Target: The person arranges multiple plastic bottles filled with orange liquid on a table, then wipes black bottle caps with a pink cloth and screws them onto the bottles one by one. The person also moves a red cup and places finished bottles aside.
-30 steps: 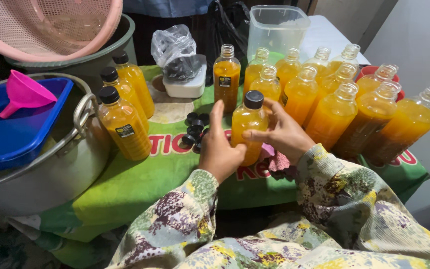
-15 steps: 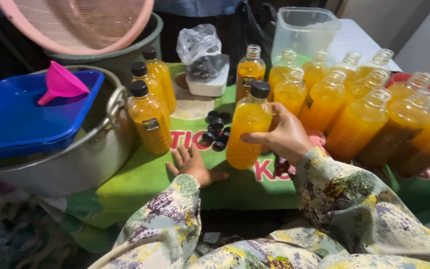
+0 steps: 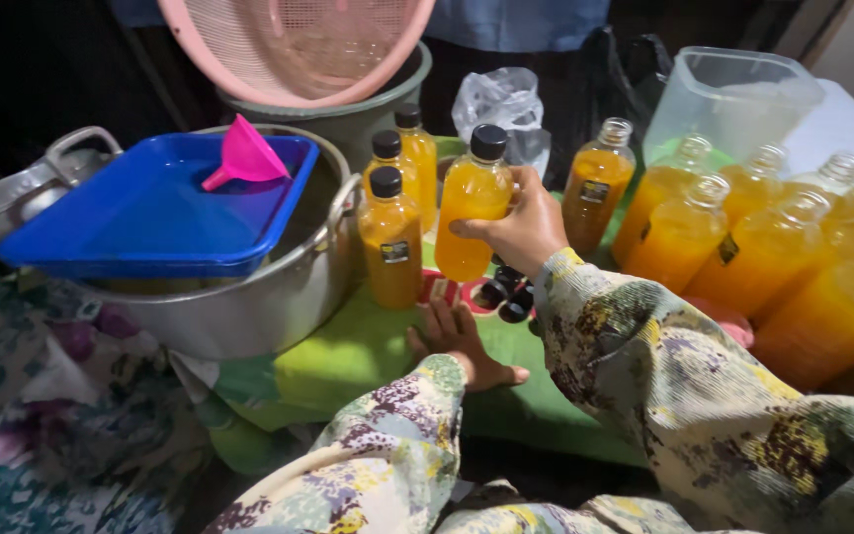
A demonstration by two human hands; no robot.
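My right hand point(image 3: 521, 232) grips a capped bottle of orange juice point(image 3: 471, 203) and holds it up just right of two capped bottles point(image 3: 392, 237) that stand beside the pot. My left hand point(image 3: 462, 341) rests flat on the green cloth point(image 3: 348, 356), fingers spread, below the lifted bottle. A few loose black caps point(image 3: 508, 292) lie on the cloth under my right wrist. To the right stand several uncapped bottles of orange juice point(image 3: 684, 232).
A large metal pot point(image 3: 249, 297) at the left carries a blue tray point(image 3: 150, 213) with a pink funnel point(image 3: 244, 153). Behind it a pink strainer point(image 3: 294, 44) sits on a green bucket. A clear plastic container point(image 3: 728, 94) and a plastic bag point(image 3: 501, 99) stand at the back.
My right hand has carried the capped bottle leftward, over to the capped bottles by the pot. My left hand let go of it and dropped flat onto the cloth.
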